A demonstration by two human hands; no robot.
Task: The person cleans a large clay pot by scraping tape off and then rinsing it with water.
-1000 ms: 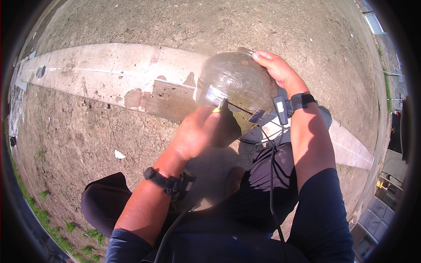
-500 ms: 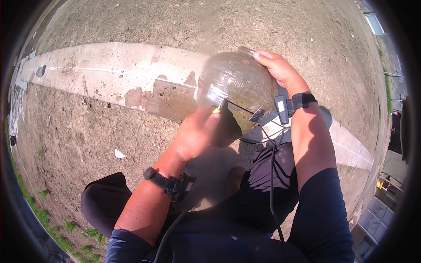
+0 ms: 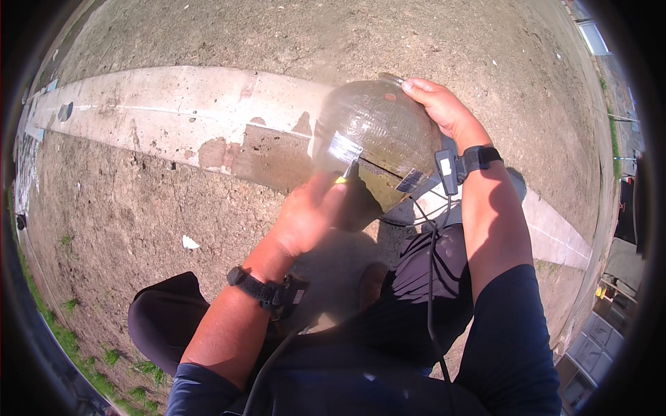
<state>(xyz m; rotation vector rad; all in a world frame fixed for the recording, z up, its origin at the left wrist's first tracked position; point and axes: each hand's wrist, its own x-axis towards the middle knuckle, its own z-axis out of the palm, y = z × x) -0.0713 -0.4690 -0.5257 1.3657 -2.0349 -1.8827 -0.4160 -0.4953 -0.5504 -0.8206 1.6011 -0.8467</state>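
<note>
Head view. Compared with the two earlier frames, almost nothing has changed: the large clear plastic bottle (image 3: 378, 142) lies at the same tilt in front of the person, and both hands sit at the same places on it. The work therefore appears to be in a steady holding phase rather than a move.

The bottle is held above the ground, over a pale concrete strip (image 3: 173, 114) that crosses bare soil; a shallow layer of yellowish liquid shows in its lower part. Its base points away from the person and its neck points toward the body.

The right hand (image 3: 440, 104) lies open over the far, rounded end of the bottle, fingers spread along its curve, wrist bent down; a black wrist strap (image 3: 479, 158) with a cable sits just behind it.

The left hand (image 3: 312, 211) is closed around the neck end, where a small yellow part (image 3: 340, 180) shows just above the knuckles; whether this is a cap cannot be told. The left forearm rises from the lower edge and carries a second black wrist strap (image 3: 267, 291).
</note>
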